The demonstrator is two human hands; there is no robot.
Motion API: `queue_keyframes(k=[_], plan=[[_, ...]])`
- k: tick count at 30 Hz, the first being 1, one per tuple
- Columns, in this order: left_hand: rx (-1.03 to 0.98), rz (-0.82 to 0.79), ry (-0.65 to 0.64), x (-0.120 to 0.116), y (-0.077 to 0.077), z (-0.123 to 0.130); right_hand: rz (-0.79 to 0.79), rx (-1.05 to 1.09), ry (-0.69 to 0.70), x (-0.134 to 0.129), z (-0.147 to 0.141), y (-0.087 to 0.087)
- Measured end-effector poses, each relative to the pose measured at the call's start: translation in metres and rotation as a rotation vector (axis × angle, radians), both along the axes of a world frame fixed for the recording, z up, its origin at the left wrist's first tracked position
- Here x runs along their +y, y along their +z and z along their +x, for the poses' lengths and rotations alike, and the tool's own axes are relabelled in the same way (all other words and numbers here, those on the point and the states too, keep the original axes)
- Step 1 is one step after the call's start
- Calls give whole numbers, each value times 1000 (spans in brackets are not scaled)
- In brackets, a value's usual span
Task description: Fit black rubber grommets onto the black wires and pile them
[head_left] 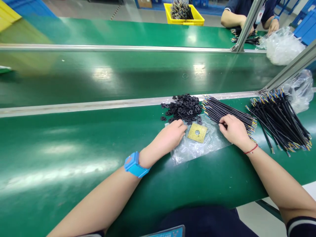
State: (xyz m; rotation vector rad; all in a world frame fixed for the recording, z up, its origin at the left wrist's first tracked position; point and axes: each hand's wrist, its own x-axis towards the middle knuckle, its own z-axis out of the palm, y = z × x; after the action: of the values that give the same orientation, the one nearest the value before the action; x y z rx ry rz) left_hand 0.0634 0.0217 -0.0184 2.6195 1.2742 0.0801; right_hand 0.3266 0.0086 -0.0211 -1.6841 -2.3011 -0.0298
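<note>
My left hand (173, 134) has its fingers curled together at the front edge of a heap of small flat black pieces with holes (184, 108). Whatever its fingertips hold, if anything, is hidden. My right hand (233, 129) pinches with thumb and forefinger at the near edge of a bundle of black cables (222, 110), whose ends show bare coloured wires. Between my hands a square yellowish plate (201, 136) with a round hole lies on a clear plastic bag (189, 153).
A larger pile of black cables (281, 121) lies to the right, beside a clear bag (300, 93). Metal rails (98, 106) cross the green table (61, 141). Across it, a co-worker's hands (273, 26) are near cables and white plastic. A yellow bin (186, 22) stands at the back.
</note>
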Motion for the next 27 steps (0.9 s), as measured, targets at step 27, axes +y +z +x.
queue_keyframes(k=[27], plan=[[-1437, -1207, 667, -7, 5, 15, -139, 198, 326, -37, -31, 22]])
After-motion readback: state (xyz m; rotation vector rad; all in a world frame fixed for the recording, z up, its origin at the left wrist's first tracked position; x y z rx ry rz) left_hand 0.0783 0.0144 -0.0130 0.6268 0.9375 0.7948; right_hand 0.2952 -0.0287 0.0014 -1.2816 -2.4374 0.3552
